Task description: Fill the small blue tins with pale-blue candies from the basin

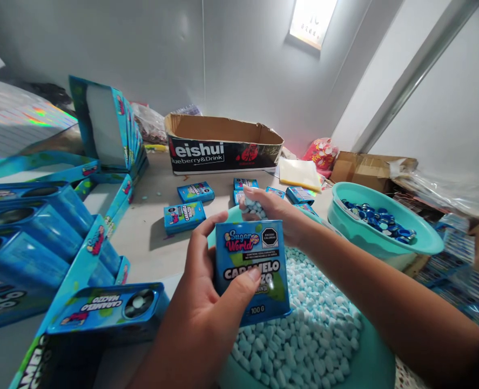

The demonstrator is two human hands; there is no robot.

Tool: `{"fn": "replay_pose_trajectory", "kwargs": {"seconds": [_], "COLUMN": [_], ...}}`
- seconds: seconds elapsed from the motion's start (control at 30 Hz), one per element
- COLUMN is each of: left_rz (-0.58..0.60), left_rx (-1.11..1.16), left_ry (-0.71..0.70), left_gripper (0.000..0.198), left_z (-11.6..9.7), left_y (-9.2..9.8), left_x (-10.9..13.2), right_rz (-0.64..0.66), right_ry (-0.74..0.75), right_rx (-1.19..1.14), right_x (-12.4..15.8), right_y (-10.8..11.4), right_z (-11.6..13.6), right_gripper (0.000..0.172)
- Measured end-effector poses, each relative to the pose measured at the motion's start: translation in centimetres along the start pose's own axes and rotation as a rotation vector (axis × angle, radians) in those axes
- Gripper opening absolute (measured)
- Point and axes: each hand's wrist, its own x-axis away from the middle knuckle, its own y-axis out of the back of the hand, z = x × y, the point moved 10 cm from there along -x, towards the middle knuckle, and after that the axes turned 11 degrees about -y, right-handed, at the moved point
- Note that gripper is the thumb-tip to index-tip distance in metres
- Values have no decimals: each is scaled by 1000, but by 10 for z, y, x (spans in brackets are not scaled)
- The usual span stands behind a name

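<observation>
My left hand (207, 302) grips a small blue candy box (252, 270) printed "Sugar World Caramelo", held upright over a teal basin (375, 362) full of pale blue candies (304, 329). My right hand (275, 210) is closed on a handful of the pale blue candies (254, 207) right at the top of the box. Several filled blue boxes (184, 216) lie on the table behind it.
Blue display cartons (32, 237) crowd the left side, one with a round hole (101, 310) near my left wrist. A teal bowl of blue caps (379, 229) sits at right. A cut brown cardboard tray (223, 143) stands at the back, and a second brown box (369, 167) lies behind the bowl.
</observation>
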Motion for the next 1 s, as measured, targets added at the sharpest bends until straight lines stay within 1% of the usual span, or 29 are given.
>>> {"fn": "replay_pose_trajectory", "kwargs": {"seconds": [0.13, 0.27, 0.37, 0.5, 0.77, 1.0], "left_rz": [6, 13, 21, 5, -3, 9], "left_rx": [-9, -15, -14, -4, -21, -26], "left_ry": [-1, -18, -3, -5, -3, 0], "left_gripper": [64, 63, 62, 64, 64, 61], "left_z": [2, 3, 4, 2, 2, 4], "left_y": [1, 3, 1, 0, 0, 0], "left_x": [-1, -2, -1, 0, -1, -2], "right_rz": [4, 4, 34, 71, 59, 55], "right_ry": [26, 33, 31, 79, 71, 79], "right_rx": [-9, -11, 17, 43, 82, 68], "right_x": [1, 3, 3, 6, 5, 4], "right_y": [-2, -1, -2, -6, -6, -6], "right_z": [2, 3, 3, 8, 8, 9], "right_gripper": [39, 43, 44, 42, 41, 43]}}
